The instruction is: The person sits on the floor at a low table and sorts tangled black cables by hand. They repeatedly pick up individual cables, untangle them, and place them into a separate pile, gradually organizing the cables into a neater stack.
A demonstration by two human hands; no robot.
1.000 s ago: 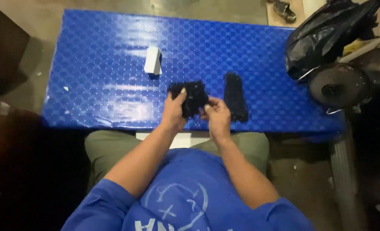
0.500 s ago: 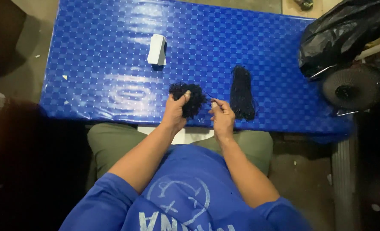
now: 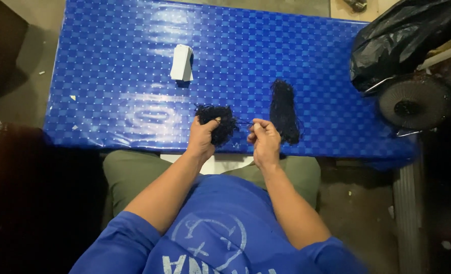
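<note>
A blue table (image 3: 134, 76) with a shiny checked cover fills the upper half of the frame, its near edge running across the middle just above the person's lap. At the upper right a black plastic bag (image 3: 403, 40) bulges beside the table's end, and below it at the right edge sits a round fan (image 3: 415, 101) with a wire grille. The person's two forearms rise from the bottom centre, bent at the elbows and angled inward so that the wrists come close together at the table's near edge. The left hand (image 3: 202, 139), just left of centre, is curled shut around a tangled clump of dark thread (image 3: 218, 122), thumb on top and fingers wrapped beneath, so the clump sticks out above the fist and over the table. The right hand (image 3: 263, 142), just right of centre, has its fingers drawn together, pinching a thin strand (image 3: 243, 123) that runs across from the clump; the two hands are near each other but apart. Just beside the right hand, up and to its right, a long dark bundle of thread (image 3: 285, 109) lies flat on the table, pointing away from the person. Towards the upper centre-left a small white box (image 3: 181, 63) rests on the table, well apart from both hands
</note>
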